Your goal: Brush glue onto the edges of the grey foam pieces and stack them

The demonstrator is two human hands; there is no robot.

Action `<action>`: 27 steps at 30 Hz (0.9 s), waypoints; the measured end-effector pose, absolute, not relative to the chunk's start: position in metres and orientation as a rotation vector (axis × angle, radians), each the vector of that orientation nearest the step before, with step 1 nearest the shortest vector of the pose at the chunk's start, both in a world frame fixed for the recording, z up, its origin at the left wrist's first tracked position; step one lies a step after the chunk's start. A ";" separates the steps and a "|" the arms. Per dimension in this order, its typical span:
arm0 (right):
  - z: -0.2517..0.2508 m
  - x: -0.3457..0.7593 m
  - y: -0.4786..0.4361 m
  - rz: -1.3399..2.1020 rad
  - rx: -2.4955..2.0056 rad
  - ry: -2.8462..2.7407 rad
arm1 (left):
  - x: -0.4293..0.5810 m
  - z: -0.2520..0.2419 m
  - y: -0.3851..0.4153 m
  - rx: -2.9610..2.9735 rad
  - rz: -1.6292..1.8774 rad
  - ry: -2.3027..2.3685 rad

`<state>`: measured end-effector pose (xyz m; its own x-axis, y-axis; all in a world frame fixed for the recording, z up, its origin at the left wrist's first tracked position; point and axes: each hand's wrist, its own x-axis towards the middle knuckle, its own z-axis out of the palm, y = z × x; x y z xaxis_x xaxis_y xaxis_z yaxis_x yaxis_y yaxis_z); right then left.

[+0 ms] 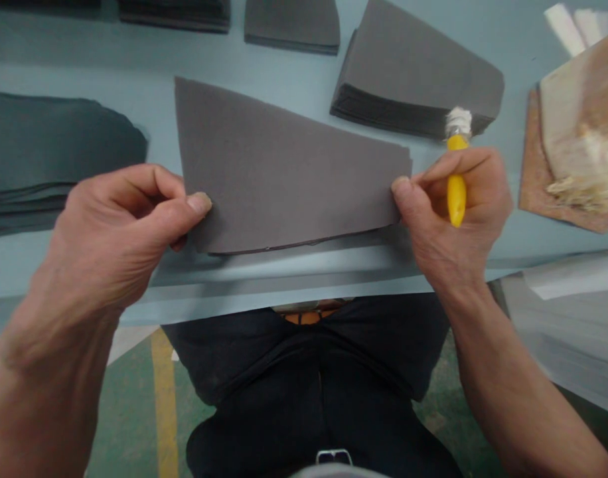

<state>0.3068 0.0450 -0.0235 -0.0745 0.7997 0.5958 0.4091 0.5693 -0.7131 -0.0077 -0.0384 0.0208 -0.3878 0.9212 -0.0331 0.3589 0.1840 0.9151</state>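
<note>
A grey tapered sheet (289, 179), thin and flexible-looking, is stretched level between my two hands just over the table's front part. My left hand (129, 226) pinches its wide left end between thumb and fingers. At the narrow right end, my right hand (458, 212) pinches the sheet's corner. That same hand also carries a yellow-handled brush (456, 189), tucked among the fingers, its whitish, caked tip pointing away from me. Along the sheet's near edge a second dark layer shows, so it may be more than one ply.
Behind the sheet lies a stack of similar grey pieces (423, 60), with a smaller stack (291, 26) beside it. Dark green pieces (55, 146) are piled at left. A brown board (533, 166) with glue-crusted material sits at right. The light blue table (284, 282) ends before my lap.
</note>
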 end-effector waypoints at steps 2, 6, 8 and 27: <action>-0.024 0.306 0.044 0.449 -1.015 -1.703 | -0.008 0.021 -0.039 1.222 1.159 1.869; -0.023 0.305 0.041 0.401 -1.042 -1.719 | -0.004 0.024 -0.041 1.249 1.127 1.933; -0.022 0.305 0.039 0.390 -1.047 -1.718 | -0.001 0.025 -0.041 1.268 1.120 1.969; -0.029 0.306 0.040 0.331 -1.075 -1.722 | 0.000 0.006 -0.046 1.596 1.132 2.041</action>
